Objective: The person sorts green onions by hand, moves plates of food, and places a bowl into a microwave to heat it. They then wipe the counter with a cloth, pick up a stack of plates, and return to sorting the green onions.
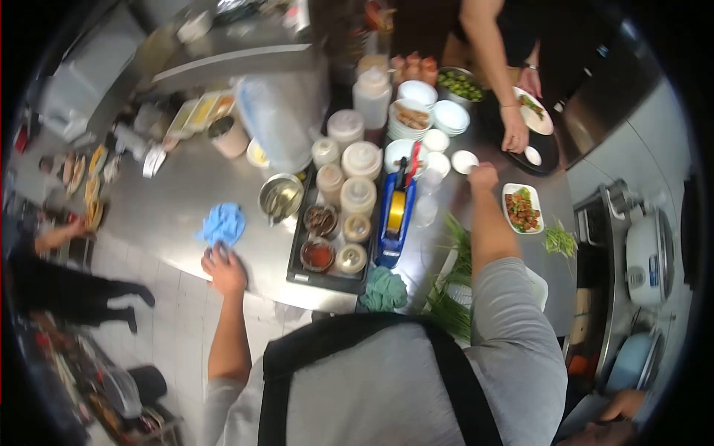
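Observation:
My left hand (pixel 224 269) rests on the edge of the steel counter (pixel 171 238), fingers apart and holding nothing, just below a crumpled blue cloth (pixel 224 224). My right arm reaches forward over the counter. At its end my right hand (pixel 483 177) is closed at the rim of a small white dish (pixel 465 162). A white plate of chopped food with green garnish (pixel 523 209) lies to the right of my right forearm. Between my arms are a black tray (pixel 297 256) of sauce bottles and jars, and a blue tape dispenser (pixel 396 215).
Across the counter a person's hand (pixel 515 135) is over a dark round tray (pixel 549 154) with a white oval plate (pixel 534 111). Stacked bowls (pixel 451 117), a metal bowl (pixel 281 198), green herbs (pixel 454 297) and a green cloth (pixel 384 288) are nearby. Another person stands far left.

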`<move>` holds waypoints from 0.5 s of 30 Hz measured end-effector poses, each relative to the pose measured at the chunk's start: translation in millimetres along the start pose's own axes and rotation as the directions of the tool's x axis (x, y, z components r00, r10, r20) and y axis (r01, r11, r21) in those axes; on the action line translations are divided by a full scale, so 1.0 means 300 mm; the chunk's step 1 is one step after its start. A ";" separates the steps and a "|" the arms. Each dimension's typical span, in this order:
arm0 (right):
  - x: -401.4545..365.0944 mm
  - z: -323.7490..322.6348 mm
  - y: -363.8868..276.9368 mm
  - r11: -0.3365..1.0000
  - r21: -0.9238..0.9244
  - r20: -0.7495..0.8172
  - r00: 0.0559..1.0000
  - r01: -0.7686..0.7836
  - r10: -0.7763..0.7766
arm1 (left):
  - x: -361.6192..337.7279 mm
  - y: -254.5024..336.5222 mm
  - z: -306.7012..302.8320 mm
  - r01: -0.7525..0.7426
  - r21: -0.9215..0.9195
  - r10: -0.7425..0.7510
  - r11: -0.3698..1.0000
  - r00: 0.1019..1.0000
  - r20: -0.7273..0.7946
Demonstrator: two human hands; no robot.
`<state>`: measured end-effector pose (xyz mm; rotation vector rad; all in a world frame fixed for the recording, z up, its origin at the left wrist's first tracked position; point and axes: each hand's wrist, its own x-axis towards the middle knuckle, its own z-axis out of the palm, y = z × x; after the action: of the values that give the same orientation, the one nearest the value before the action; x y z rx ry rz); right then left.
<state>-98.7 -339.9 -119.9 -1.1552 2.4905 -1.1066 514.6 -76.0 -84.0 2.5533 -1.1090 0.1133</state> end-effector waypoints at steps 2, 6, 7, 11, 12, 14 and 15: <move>0.030 0.025 0.072 0.968 0.130 0.222 0.958 -0.216 0.184 | 0.000 0.008 0.000 0.007 -0.012 -0.007 1.000 1.000 -0.007; 0.001 -0.075 -0.031 0.836 -0.382 0.076 0.914 0.395 -0.397 | 0.001 -0.009 0.011 -0.003 -0.029 0.002 1.000 1.000 -0.029; -0.119 -0.171 -0.175 0.833 -0.281 -0.123 0.843 0.477 -0.524 | 0.004 -0.010 0.013 -0.006 -0.027 0.005 1.000 0.999 -0.036; -0.514 -0.435 -0.545 0.640 0.627 0.399 0.523 0.444 -0.753 | 0.000 -0.010 0.014 -0.002 -0.010 0.002 1.000 1.000 -0.021; -0.625 -0.484 -0.622 0.633 0.618 0.505 0.382 0.467 -0.774 | 0.003 -0.026 0.034 -0.012 -0.047 0.011 0.999 1.000 -0.026; -0.790 -0.526 -0.720 0.489 0.560 0.553 0.137 0.669 -0.822 | 0.000 -0.028 0.037 0.001 -0.035 -0.003 0.999 0.998 -0.055; -0.847 -0.521 -0.752 0.334 0.481 0.514 0.048 0.811 -0.857 | -0.006 -0.018 0.012 0.012 -0.024 -0.013 1.000 0.999 -0.036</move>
<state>137.1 -165.7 112.3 -2.5494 0.9495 -0.5635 517.1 -72.7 -89.4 2.5268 -1.0747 0.1425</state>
